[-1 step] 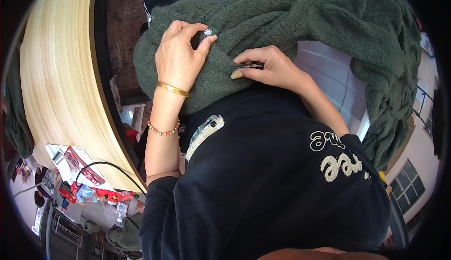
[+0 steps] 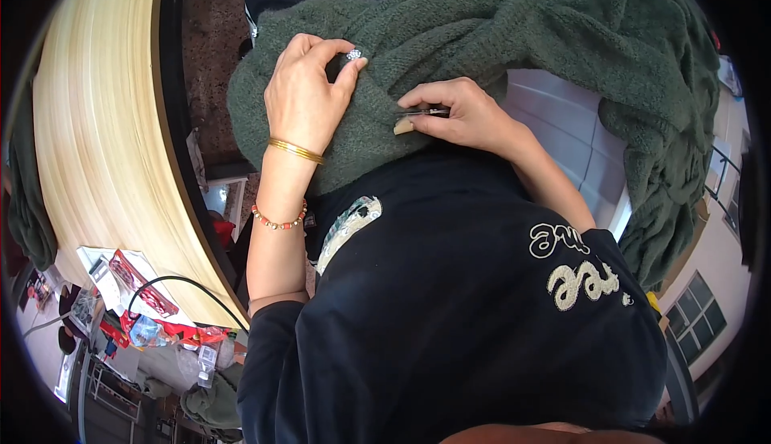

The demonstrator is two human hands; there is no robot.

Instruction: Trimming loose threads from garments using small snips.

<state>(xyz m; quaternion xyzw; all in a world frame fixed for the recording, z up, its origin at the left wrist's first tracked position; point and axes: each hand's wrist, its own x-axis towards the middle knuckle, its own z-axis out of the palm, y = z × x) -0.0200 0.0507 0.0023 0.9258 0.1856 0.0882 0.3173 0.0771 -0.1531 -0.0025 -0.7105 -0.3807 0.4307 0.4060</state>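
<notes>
A dark green knitted fabric (image 2: 377, 30) lies bunched over my lap. My left hand (image 2: 305, 95) rests on it with thumb and forefinger pinched at a fold. A small round glittering piece (image 2: 353, 54) shows between those fingertips; whether it is a button or an ornament on the finger I cannot tell. To the right, my right hand (image 2: 462, 115) is closed around a thin dark metal tool (image 2: 430, 112), its tip pointing left at the knit. The tool's exact kind is mostly hidden by the fingers. A pale yellowish piece (image 2: 404, 126) sits at the right thumb's tip.
A light wooden table (image 2: 104, 123) with a dark edge stands on my left. Papers (image 2: 136, 283), a black cable (image 2: 173, 278) and a plastic bottle (image 2: 207, 364) are near its close end. A whitish plastic bin (image 2: 554, 115) stands at my right, partly covered by the hanging knit.
</notes>
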